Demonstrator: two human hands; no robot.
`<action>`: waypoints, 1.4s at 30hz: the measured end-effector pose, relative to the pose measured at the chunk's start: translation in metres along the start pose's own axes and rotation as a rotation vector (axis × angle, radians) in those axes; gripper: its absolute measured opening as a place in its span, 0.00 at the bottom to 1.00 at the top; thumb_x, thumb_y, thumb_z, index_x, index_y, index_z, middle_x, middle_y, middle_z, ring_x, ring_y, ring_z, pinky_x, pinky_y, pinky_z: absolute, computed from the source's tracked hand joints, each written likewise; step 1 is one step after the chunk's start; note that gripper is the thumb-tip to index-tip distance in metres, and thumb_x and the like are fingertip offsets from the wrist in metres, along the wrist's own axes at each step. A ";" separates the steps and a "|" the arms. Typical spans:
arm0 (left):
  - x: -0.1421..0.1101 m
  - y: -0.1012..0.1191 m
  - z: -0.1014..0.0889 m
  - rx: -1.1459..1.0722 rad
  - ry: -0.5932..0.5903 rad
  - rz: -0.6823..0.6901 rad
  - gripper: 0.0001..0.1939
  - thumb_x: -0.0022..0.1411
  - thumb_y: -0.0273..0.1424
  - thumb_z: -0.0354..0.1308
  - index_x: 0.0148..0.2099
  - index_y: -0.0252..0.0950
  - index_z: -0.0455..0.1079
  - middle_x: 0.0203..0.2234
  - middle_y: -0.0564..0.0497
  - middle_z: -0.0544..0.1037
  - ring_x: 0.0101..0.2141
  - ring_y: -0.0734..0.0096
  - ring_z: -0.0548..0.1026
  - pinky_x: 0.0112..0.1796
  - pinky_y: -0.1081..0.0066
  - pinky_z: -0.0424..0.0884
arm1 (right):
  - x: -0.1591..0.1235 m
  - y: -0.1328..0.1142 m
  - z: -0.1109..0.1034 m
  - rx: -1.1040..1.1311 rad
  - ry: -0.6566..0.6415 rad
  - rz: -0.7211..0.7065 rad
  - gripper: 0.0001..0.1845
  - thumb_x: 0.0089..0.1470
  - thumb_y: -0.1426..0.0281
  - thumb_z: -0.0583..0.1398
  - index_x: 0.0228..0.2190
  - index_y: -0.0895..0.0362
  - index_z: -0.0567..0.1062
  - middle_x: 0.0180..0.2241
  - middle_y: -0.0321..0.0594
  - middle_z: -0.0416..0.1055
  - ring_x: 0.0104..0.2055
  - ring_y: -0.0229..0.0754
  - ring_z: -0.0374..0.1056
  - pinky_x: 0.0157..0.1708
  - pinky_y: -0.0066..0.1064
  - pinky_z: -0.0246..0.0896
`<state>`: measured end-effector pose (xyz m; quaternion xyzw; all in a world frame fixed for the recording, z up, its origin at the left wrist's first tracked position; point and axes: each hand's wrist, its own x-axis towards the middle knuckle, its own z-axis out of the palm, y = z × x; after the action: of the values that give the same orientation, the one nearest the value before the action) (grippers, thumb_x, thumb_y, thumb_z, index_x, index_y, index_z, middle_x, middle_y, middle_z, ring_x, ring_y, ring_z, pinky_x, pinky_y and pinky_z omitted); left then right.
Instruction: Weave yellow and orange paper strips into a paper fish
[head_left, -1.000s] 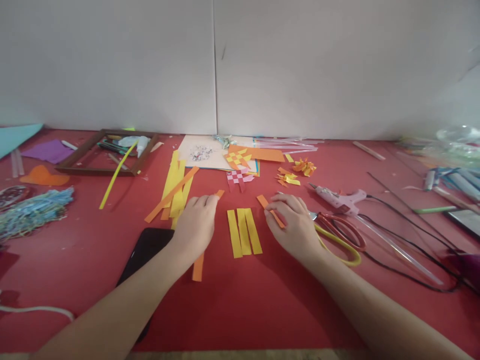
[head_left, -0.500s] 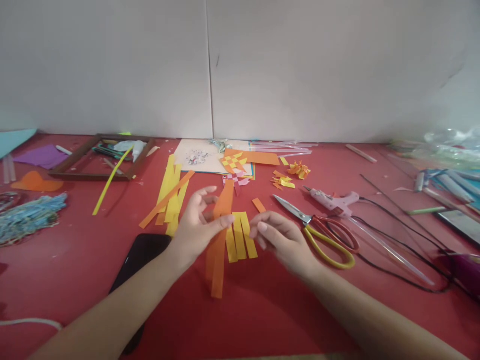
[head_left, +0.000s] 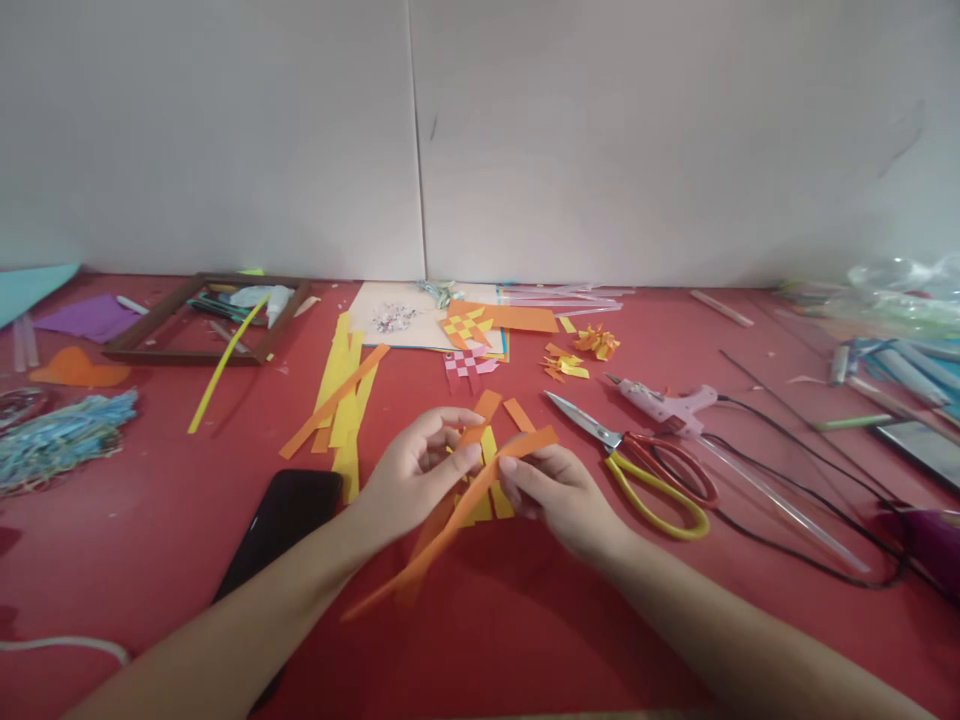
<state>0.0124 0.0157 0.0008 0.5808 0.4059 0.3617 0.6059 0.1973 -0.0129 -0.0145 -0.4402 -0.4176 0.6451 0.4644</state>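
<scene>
My right hand pinches a long orange paper strip, which slants down to the lower left. My left hand is closed on another orange paper strip, whose top end pokes out above the fingertips; how many pieces it holds is hard to make out. Beneath both hands, short yellow paper strips lie side by side on the red table, partly hidden. A loose short orange piece rests just beyond my right hand. Red-and-yellow-handled scissors lie to the right.
Long yellow paper strips and a black phone lie left. Woven paper fish sit near a board. A pink glue gun with a cord is right of the scissors. A brown frame stands back left.
My right hand now grips an orange strip and has swung its top to the right, apart from the one in my left hand. Earlier my right hand held no visible strip.
</scene>
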 end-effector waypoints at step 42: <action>-0.001 0.003 -0.002 -0.205 -0.254 -0.346 0.17 0.68 0.43 0.51 0.51 0.36 0.61 0.23 0.52 0.74 0.21 0.74 0.75 0.20 0.77 0.69 | -0.001 -0.009 -0.019 -0.887 -0.090 -0.899 0.14 0.51 0.80 0.60 0.40 0.54 0.70 0.32 0.39 0.69 0.34 0.38 0.68 0.33 0.31 0.68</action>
<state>0.0104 0.0159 0.0036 0.4790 0.3812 0.2156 0.7608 0.2174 -0.0090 -0.0103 -0.3448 -0.8085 0.1706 0.4453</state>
